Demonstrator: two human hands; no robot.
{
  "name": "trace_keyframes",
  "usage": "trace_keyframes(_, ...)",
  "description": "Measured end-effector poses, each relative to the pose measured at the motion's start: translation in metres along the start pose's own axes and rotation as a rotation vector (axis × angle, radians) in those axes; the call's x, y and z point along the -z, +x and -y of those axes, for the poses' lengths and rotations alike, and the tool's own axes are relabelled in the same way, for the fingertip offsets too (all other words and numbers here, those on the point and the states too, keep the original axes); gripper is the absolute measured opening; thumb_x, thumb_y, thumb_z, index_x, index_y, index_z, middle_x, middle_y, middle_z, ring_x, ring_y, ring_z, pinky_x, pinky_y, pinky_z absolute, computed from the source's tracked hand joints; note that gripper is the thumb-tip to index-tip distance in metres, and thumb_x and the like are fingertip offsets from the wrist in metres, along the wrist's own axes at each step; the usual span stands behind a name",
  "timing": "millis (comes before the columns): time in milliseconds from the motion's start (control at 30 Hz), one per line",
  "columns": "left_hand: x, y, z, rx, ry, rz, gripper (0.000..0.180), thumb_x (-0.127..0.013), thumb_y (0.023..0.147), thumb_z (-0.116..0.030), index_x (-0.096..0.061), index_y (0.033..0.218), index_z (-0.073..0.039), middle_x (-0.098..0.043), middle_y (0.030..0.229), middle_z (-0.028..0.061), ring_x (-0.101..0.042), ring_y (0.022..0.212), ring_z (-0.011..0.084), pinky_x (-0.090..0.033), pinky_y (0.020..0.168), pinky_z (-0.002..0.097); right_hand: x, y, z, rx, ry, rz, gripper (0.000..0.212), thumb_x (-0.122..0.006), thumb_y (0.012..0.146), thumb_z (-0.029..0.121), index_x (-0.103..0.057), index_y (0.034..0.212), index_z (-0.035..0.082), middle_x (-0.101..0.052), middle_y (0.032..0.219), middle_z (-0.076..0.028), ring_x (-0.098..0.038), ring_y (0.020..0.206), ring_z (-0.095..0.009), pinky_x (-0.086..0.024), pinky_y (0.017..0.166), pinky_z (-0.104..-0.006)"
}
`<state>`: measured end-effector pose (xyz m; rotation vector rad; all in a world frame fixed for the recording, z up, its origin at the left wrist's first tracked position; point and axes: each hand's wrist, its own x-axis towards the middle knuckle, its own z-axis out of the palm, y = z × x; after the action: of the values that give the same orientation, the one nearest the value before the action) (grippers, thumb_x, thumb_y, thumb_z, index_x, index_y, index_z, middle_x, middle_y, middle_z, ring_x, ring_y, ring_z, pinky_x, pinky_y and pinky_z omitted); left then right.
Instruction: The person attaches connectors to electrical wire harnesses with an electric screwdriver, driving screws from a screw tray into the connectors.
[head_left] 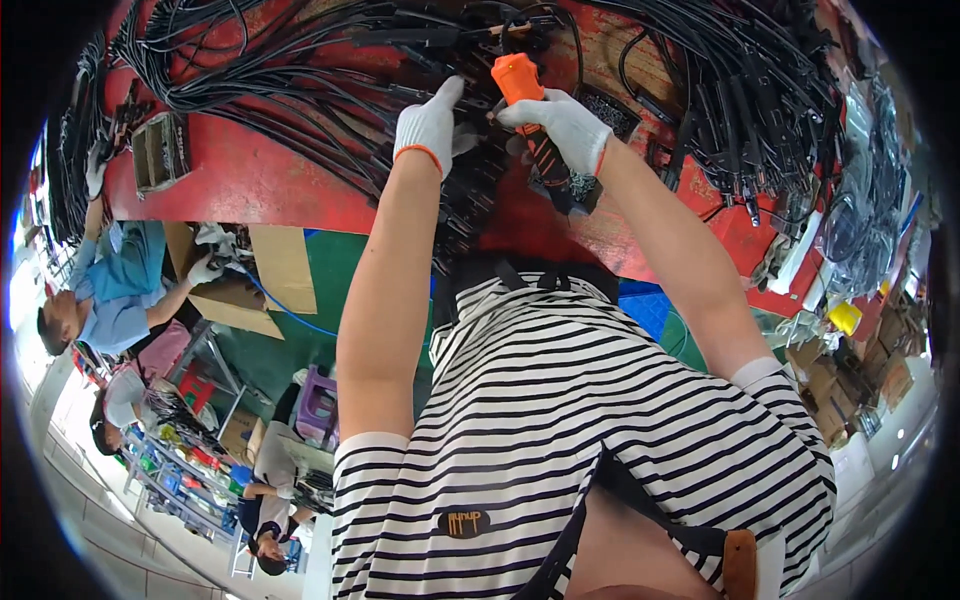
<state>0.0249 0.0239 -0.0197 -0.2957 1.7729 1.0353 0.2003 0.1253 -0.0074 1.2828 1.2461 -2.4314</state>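
Where the red table [255,175] stretches before you, black cables [235,80] lie heaped; the orange tool [518,80] is over the table in your right hand [570,130], fingers wrapped round it; your left hand [426,130] (whether gripping, I cannot tell) is beside cables.

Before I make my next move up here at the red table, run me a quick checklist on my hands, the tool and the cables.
1. Right hand holding the orange-and-black tool: ok, closed around it.
2. White gloves on: ok, both hands covered.
3. Left hand apart from the tool: ok, a gap shows between them.
4. Left hand gripping a part: cannot tell, the view hides what lies under it.
5. Black cables clear of the left hand: not ok, cables and dark parts crowd around it on the red table.
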Motion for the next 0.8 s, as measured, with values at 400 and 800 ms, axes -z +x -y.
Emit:
trace_keyframes(400, 0.015, -0.013, 0.012, -0.067, -0.532, 0.198, 0.017, -0.075, 0.096, -0.024, -0.067, 0.095, -0.009, -0.068, 0.082, 0.0054, -0.065, 0.069, 0.0204, -0.047, 0.053, 0.0314, -0.033, -0.056, 0.026, 0.106, 0.105, 0.012, 0.042, -0.071, 0.091, 0.03, -0.064, 0.126, 0.007, -0.066, 0.099, -0.005, -0.069, 0.075, -0.015, -0.06, 0.064, -0.0302)
trace_keyframes(800, 0.043, -0.054, 0.023, -0.176, -0.691, 0.504, 0.031, -0.073, 0.099, -0.038, -0.067, 0.106, -0.009, -0.065, 0.091, 0.0016, -0.062, 0.08, 0.0175, -0.049, 0.069, 0.0341, -0.035, -0.066, 0.016, 0.058, 0.334, 0.242, 0.042, -0.07, 0.09, 0.027, -0.064, 0.123, 0.003, -0.069, 0.096, -0.011, -0.072, 0.074, -0.021, -0.062, 0.066, -0.036)
